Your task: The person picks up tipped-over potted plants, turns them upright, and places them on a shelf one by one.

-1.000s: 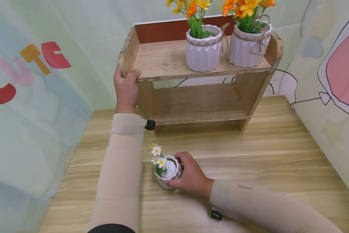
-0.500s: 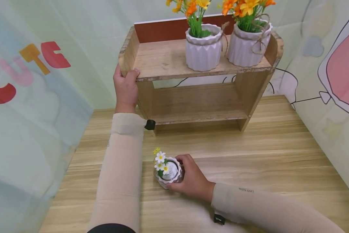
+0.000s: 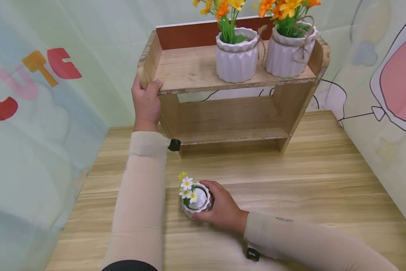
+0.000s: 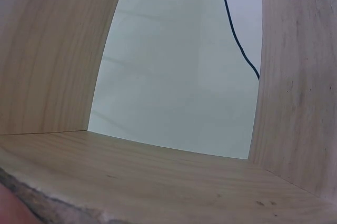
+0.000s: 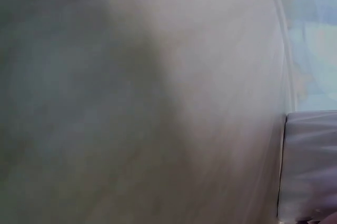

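My left hand (image 3: 146, 103) grips the left side of a two-tier wooden shelf (image 3: 233, 118), thumb over the front edge of its top board. In the left wrist view the shelf's inner boards (image 4: 158, 176) fill the frame, with a bit of a finger at the lower left corner. Lower down, my right hand (image 3: 223, 207) holds a small white fluted flowerpot (image 3: 203, 203) from its right side, thumb in front and fingers behind. White daisies (image 3: 186, 184) stand at the pot's left. The right wrist view catches part of the pot (image 5: 310, 166) at its right edge.
Two larger white flowerpots, one in the middle (image 3: 236, 60) and one at the right (image 3: 285, 56), stand on the top board with orange and yellow flowers. The wooden table (image 3: 307, 180) lies below. Printed curtains (image 3: 53, 124) hang around it.
The small flowerpot has tipped more upright, its daisies moving slightly right and down, with the right hand around it. My left hand and the shelf stay where they were.
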Demonstrator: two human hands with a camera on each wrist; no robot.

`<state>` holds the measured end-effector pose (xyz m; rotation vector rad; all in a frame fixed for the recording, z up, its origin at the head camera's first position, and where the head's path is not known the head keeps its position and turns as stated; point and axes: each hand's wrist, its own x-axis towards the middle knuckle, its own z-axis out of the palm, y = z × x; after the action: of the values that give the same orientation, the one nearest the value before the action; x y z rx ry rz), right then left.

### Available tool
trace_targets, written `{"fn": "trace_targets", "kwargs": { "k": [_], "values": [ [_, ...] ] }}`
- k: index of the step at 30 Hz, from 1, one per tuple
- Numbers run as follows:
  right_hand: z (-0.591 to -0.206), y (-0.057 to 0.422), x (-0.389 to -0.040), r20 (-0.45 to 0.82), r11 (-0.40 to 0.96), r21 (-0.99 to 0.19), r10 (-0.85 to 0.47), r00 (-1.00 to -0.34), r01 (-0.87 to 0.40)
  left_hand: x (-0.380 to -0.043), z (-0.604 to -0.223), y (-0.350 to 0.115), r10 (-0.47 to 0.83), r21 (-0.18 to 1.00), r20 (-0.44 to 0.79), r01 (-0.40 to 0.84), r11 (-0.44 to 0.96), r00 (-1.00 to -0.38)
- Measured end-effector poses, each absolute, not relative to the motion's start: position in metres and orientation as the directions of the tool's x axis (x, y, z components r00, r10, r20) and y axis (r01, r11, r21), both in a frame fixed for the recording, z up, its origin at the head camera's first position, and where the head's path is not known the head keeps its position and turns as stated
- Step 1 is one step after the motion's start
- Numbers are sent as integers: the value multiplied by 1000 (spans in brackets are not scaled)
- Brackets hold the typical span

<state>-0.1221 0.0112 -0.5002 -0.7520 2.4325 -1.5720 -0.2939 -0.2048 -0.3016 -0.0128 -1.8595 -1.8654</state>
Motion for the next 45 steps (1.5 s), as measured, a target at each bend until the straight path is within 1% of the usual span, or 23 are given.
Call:
{"fn": "trace_targets", "kwargs": {
  "k": [7, 11, 17, 23, 28, 35, 41, 45],
  "values": [
    [-499, 14, -120, 156, 313, -897, -437, -886, -312, -293, -300, -203, -333, 940, 334, 336, 51, -882],
    [-487, 15, -122, 155, 288, -912, -415, -897, -291, -292, -299, -204, -338, 948, 314, 314, 54, -887],
    [-453, 19, -129, 169, 259, -924, -381, -909, -281, -291, -299, -204, -338, 956, 292, 286, 66, -895],
    [-414, 22, -140, 206, 227, -927, -360, -910, -300, -291, -298, -205, -349, 944, 320, 326, 45, -881],
    [-382, 24, -150, 277, 187, -919, -320, -906, -347, -292, -298, -205, -349, 942, 321, 336, 18, -880],
    [-339, 21, -163, 364, 168, -895, -265, -893, -414, -295, -302, -205, -342, 936, 339, 352, 27, -876],
    [-310, 16, -173, 406, 109, -891, -240, -882, -441, -295, -301, -205, -352, 933, 348, 358, 40, -869],
    [-296, 14, -177, 415, 76, -894, -237, -879, -442, -294, -300, -205, -350, 936, 333, 351, 14, -876]
  ]
}}
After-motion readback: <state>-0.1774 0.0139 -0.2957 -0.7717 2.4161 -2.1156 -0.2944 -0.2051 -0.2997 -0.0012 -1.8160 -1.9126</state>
